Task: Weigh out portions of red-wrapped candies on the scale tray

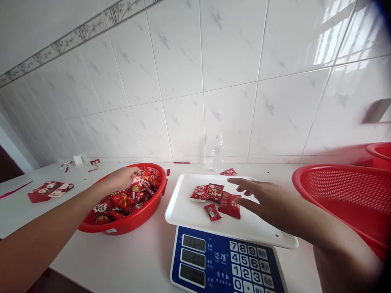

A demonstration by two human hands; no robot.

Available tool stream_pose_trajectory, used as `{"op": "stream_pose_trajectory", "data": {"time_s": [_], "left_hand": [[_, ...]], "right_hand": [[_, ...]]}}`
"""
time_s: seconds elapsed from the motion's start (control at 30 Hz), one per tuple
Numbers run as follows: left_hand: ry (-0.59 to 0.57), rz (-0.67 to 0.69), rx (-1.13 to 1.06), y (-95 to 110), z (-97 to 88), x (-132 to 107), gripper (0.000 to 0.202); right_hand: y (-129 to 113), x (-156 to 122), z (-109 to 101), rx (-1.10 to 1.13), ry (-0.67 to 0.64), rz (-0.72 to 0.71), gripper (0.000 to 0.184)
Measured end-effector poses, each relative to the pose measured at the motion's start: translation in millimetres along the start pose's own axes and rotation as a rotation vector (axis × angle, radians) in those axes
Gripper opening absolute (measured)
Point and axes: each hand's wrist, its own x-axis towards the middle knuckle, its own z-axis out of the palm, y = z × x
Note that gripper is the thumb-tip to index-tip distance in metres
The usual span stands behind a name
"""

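Note:
My left hand [122, 178] reaches into a red basket [134, 221] filled with several red wrapped candy packets [122, 201]; its fingers pinch a packet near the far rim. My right hand [265, 201] hovers with fingers spread over the white tray [183, 211] of an electronic scale [226, 264]. Several red candy packets [215, 197] lie on the tray just left of the fingertips, apart from them.
A large red mesh basket [345, 195] stands at the right, with another red rim behind it. A clear plastic bottle [218, 154] stands against the tiled wall. A red box [49, 190] and small red scraps lie at the far left of the white counter.

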Motion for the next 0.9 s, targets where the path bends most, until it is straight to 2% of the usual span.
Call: {"op": "stream_pose_trajectory", "data": {"time_s": [0.13, 0.27, 0.37, 0.5, 0.6, 0.67, 0.8, 0.9], "left_hand": [[-0.119, 0.104, -0.11, 47.2, 23.7, -11.5, 0.03], [-0.321, 0.303, -0.331, 99.8, 66.4, -35.7, 0.028], [-0.395, 0.42, -0.267, 121.8, 101.5, -47.2, 0.036], [-0.448, 0.552, -0.036, 133.0, 138.7, -52.3, 0.069], [-0.549, 0.601, 0.086, 140.5, 153.6, -54.3, 0.084], [-0.584, 0.641, 0.113, 145.5, 157.9, -54.1, 0.085], [-0.573, 0.711, 0.048, 148.4, 157.1, -49.9, 0.074], [-0.531, 0.675, -0.096, 141.7, 149.6, -48.9, 0.074]], "right_hand": [[-3.9, -2.9, -7.7, 0.045, 0.003, 0.016, 0.047], [-7.7, -4.0, -14.1, 0.081, 0.01, 0.056, 0.047], [-7.0, -2.8, -15.0, 0.08, -0.001, 0.075, 0.047], [-3.9, -1.4, -14.8, 0.073, -0.001, 0.071, 0.046], [-3.5, -0.7, -14.9, 0.093, -0.021, 0.066, 0.046], [-4.9, 0.3, -14.2, 0.107, -0.054, 0.069, 0.044], [-9.5, 4.3, -9.5, 0.124, -0.14, 0.029, 0.032], [-11.2, 7.0, -6.2, 0.107, -0.152, 0.011, 0.029]]}}
